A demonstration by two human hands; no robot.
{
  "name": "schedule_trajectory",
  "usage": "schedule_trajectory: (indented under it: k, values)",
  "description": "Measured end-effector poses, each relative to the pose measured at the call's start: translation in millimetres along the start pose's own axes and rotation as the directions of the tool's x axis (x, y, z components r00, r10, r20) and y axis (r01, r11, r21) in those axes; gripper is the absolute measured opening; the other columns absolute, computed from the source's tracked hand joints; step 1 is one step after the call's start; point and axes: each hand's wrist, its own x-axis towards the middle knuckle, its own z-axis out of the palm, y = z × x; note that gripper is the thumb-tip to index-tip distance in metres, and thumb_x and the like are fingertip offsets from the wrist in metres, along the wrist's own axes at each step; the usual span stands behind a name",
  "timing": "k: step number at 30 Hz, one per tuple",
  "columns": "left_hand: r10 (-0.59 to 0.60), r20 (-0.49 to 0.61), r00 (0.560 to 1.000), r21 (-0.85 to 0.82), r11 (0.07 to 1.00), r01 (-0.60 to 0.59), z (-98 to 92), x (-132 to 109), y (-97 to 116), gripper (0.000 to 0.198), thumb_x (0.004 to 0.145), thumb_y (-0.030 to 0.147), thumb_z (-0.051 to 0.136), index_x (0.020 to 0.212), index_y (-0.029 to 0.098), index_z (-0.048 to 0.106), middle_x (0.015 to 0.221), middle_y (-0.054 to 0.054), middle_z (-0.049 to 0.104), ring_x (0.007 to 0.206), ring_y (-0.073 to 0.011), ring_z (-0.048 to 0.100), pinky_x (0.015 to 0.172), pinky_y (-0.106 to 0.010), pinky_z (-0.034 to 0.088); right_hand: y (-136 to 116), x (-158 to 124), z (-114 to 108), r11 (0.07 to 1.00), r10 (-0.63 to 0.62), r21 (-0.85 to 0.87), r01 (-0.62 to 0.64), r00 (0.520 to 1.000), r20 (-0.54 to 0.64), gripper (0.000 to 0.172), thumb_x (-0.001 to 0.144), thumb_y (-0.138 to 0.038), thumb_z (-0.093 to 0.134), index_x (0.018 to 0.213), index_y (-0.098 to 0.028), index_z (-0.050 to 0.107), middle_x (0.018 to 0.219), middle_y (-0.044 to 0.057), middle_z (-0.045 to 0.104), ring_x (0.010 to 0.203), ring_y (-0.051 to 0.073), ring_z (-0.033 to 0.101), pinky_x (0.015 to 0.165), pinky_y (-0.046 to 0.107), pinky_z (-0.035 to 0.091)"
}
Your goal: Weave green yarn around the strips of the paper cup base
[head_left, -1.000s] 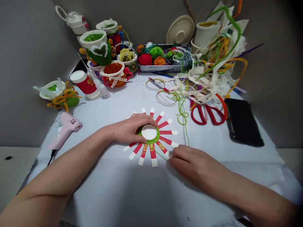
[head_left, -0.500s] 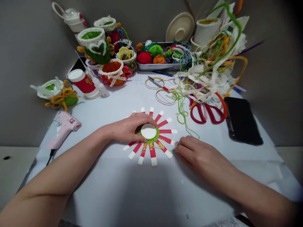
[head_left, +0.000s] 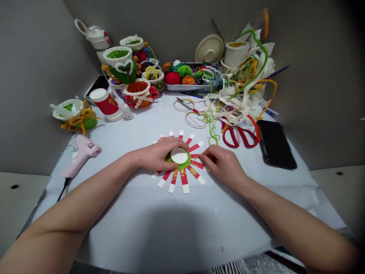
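No words could be read; the gold signs on the red paper cup at ten o'clock and the red paper strips at six o'clock were too small.

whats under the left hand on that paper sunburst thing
The left hand rests over the left edge of a white disc ringed with green yarn. Red-and-white paper strips fan out around it. Whatever lies beneath the palm is covered and cannot be seen.
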Motion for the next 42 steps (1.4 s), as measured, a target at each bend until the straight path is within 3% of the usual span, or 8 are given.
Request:
schedule_trajectory:
  k: [4,8,18,25,31,35,38,42]
  values:
    - [-0.074,-0.112,0.991,0.102,0.991,0.086,9.7,2,9,0.061,0.086,0.047,0.074,0.138,0.023,0.051,0.142,-0.016,0.053,0.134,-0.0363,0.047,0.113,-0.056,0.035,-1,-1,1,1.0,0.028,-0.005,-0.028,1.0,0.006,0.02,0.094,-0.025,0.06,0.075,-0.022,0.059,0.071,0.001,0.064,0.065,0.016,0.055,0.062,0.029,0.038]
    - [-0.126,-0.185,0.975,0.192,0.968,0.161,15.6,3,10,0.065,0.087,0.064,0.072,0.134,0.023,0.054,0.128,-0.014,0.059,0.12,-0.0355,0.053,0.105,-0.054,0.04,1,-1,-1,1.0,0.014,0.003,-0.014,1.0,0.007,0.019,0.095,-0.026,0.061,0.076,-0.021,0.061,0.071,0.0,0.064,0.065,0.016,0.055,0.062,0.029,0.039]
    - [-0.036,-0.042,0.998,0.065,0.997,0.038,-0.3,-2,-1,0.053,0.094,0.025,0.066,0.143,0.027,0.048,0.148,-0.01,0.058,0.138,-0.0327,0.05,0.116,-0.051,0.031,3,-4,-21,0.958,-0.262,0.129,0.256,0.964,0.037,0.019,0.103,-0.018,0.053,0.102,-0.02,0.072,0.093,0.007,0.063,0.082,0.018,0.062,0.071,0.03,0.05]
    - [-0.013,-0.003,1.0,0.031,0.999,0.013,-0.8,-2,-8,0.046,0.096,0.028,0.066,0.139,0.026,0.052,0.143,-0.01,0.061,0.134,-0.0304,0.054,0.116,-0.049,0.032,-8,-16,-35,0.92,-0.388,0.068,0.386,0.869,0.307,0.024,0.101,-0.014,0.05,0.095,-0.018,0.072,0.087,0.006,0.064,0.076,0.016,0.059,0.067,0.028,0.048]
    - [0.013,-0.008,1.0,0.0,1.0,-0.013,-0.9,-2,-11,0.041,0.098,0.033,0.065,0.138,0.026,0.053,0.141,-0.01,0.063,0.133,-0.0291,0.055,0.116,-0.048,0.032,-17,-28,-38,0.909,-0.401,0.073,0.41,0.814,0.419,0.025,0.103,-0.013,0.048,0.097,-0.017,0.072,0.086,0.006,0.063,0.075,0.016,0.058,0.068,0.028,0.048]
    - [0.01,-0.007,1.0,-0.008,1.0,-0.01,-0.9,-2,-11,0.041,0.098,0.033,0.065,0.137,0.025,0.054,0.141,-0.01,0.063,0.134,-0.0294,0.055,0.116,-0.048,0.032,-21,-32,-38,0.906,-0.398,0.068,0.418,0.784,0.476,0.025,0.103,-0.013,0.049,0.087,-0.016,0.067,0.084,0.005,0.06,0.073,0.016,0.055,0.065,0.028,0.045]
    - [0.022,-0.011,1.0,-0.009,1.0,-0.022,-1.1,-2,-12,0.04,0.098,0.034,0.066,0.135,0.024,0.055,0.139,-0.011,0.064,0.132,-0.0298,0.056,0.115,-0.048,0.033,-22,-33,-37,0.894,-0.407,0.025,0.448,0.786,0.466,0.027,0.102,-0.011,0.049,0.08,-0.016,0.062,0.084,0.005,0.059,0.072,0.016,0.052,0.063,0.028,0.042]
    - [0.043,-0.006,0.999,-0.002,0.999,-0.043,-1.5,-2,-13,0.04,0.099,0.034,0.065,0.136,0.025,0.054,0.138,-0.011,0.064,0.131,-0.0298,0.057,0.114,-0.048,0.034,-19,-33,-37,0.881,-0.399,-0.086,0.466,0.826,0.398,0.028,0.103,-0.009,0.047,0.08,-0.016,0.062,0.082,0.005,0.058,0.069,0.016,0.049,0.06,0.029,0.039]
